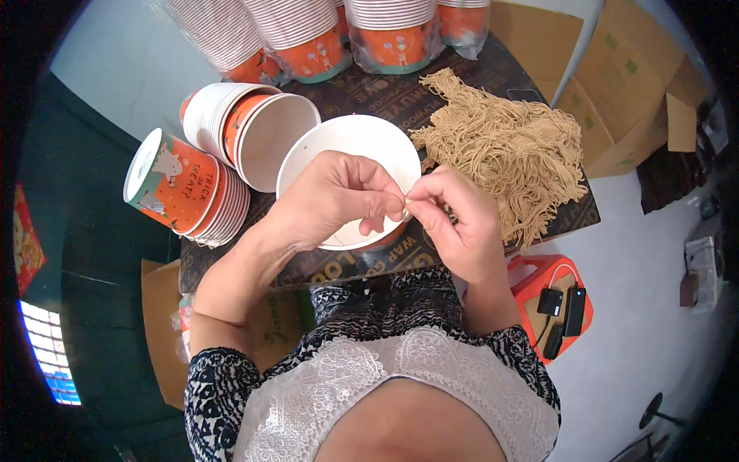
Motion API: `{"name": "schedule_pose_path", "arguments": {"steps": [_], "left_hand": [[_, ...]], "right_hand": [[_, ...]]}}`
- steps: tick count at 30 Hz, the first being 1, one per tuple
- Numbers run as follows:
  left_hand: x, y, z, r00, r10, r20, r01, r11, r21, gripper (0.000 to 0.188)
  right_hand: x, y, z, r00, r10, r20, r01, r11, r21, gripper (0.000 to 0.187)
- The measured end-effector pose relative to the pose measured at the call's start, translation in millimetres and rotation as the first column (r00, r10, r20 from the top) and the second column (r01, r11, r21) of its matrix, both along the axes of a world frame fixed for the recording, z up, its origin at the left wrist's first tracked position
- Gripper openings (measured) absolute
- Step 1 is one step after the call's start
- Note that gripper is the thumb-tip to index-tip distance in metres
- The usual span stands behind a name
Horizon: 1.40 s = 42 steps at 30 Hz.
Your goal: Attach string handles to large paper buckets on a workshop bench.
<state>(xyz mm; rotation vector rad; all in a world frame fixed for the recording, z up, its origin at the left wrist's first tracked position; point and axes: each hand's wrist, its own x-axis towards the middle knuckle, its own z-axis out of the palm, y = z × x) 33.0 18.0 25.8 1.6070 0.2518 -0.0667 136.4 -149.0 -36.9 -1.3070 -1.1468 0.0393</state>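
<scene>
A white paper bucket point(350, 135) with its mouth facing up stands at the table's near edge, and a strip of orange outer wall shows below its rim. Over its right side, the fingertips of my left hand point(342, 192) and my right hand point(458, 219) meet in a closed pinch. A tiny pale bit of cord point(406, 206) shows between them; the fingers hide most of it. To the right of the bucket lies a heap of tan cords point(508, 146), close beyond my right hand.
Orange-printed paper buckets point(185, 185) lie nested on their sides at the left. Plastic-wrapped bucket stacks point(300, 46) line the table's far edge. Cardboard boxes point(623, 85) stand at the far right. A red stool point(539, 308) holding black devices point(573, 308) is beside the table.
</scene>
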Motion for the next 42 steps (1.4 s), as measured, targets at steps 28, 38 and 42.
{"name": "schedule_pose_path", "arguments": {"steps": [28,38,42], "left_hand": [[4.5,1.1,2.0,0.996,-0.091,0.019,0.091,0.995,-0.026,0.005],[5.2,-1.9,5.5,0.994,-0.106,0.004,0.106,0.994,0.004,0.006],[4.9,-4.7,2.7,0.996,-0.088,0.025,0.089,0.996,-0.003,0.007]], "right_hand": [[7.4,-7.4,13.2,0.973,-0.03,0.23,0.047,0.996,-0.071,0.022],[4.1,1.6,2.3,0.979,-0.077,0.186,0.082,0.996,-0.018,0.015],[1.5,2.0,2.5,0.984,-0.083,0.158,0.082,0.997,0.01,0.017]]}}
